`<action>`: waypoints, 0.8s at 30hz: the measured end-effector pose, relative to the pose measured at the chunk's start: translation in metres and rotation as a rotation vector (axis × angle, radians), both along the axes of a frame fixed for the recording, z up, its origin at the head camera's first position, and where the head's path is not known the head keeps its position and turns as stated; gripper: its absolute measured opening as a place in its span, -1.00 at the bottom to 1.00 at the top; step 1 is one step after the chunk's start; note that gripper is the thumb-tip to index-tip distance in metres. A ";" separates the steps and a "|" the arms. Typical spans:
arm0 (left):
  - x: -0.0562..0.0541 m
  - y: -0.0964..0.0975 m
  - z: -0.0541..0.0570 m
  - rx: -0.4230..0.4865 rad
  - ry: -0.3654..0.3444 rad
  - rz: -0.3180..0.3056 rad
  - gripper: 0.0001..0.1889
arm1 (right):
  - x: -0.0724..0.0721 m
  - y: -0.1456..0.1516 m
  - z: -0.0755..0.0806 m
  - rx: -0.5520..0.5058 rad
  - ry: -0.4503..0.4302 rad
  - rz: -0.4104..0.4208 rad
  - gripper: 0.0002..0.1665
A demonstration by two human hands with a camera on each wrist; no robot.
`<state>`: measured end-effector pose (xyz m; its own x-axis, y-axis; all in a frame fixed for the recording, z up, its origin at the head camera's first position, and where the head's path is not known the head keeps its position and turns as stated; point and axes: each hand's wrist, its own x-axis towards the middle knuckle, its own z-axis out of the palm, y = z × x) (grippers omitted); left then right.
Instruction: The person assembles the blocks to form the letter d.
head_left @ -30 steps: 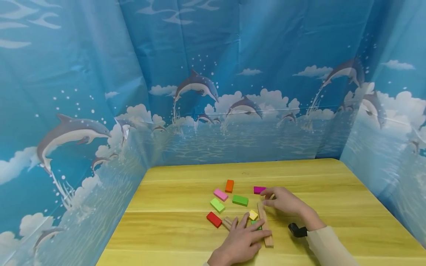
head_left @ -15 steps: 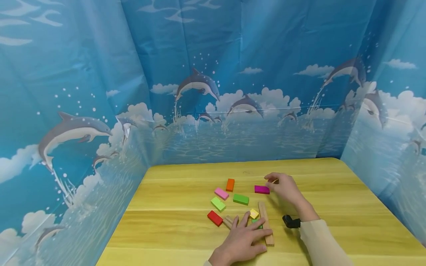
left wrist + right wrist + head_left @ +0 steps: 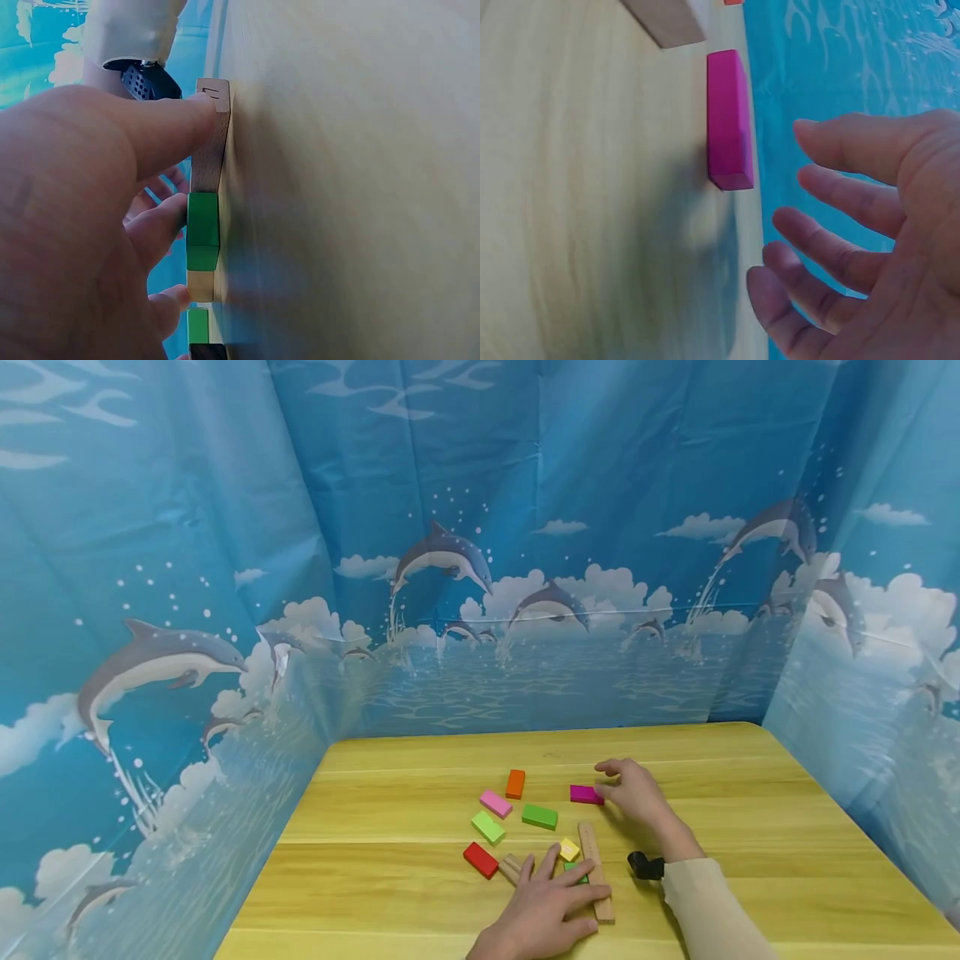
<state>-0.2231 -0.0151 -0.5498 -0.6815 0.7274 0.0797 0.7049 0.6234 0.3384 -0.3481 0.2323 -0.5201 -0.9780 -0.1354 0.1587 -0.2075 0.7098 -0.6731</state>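
Observation:
My left hand is spread low over the near blocks. Its fingers rest on a long wooden strip and a green block; in the left wrist view the thumb lies on the strip's end, with the green block beyond. By its index finger sits a small yellow block, and shorter wooden pieces stick out at its left. My right hand hovers by the right end of a magenta block. The right wrist view shows its loosely bent fingers apart from that block, holding nothing.
Left of the hands lie red, lime, pink, orange and green blocks. The yellow wood-grain table meets a blue dolphin-print curtain at its back and sides.
My right hand has shifted back from the wooden strip's far end to the magenta block's right end, uncovering more of that block. The left hand stays nearly in place.

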 end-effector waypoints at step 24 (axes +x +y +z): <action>-0.004 0.000 0.000 -0.041 -0.040 -0.010 -0.54 | -0.007 -0.005 -0.016 0.114 0.014 -0.014 -0.79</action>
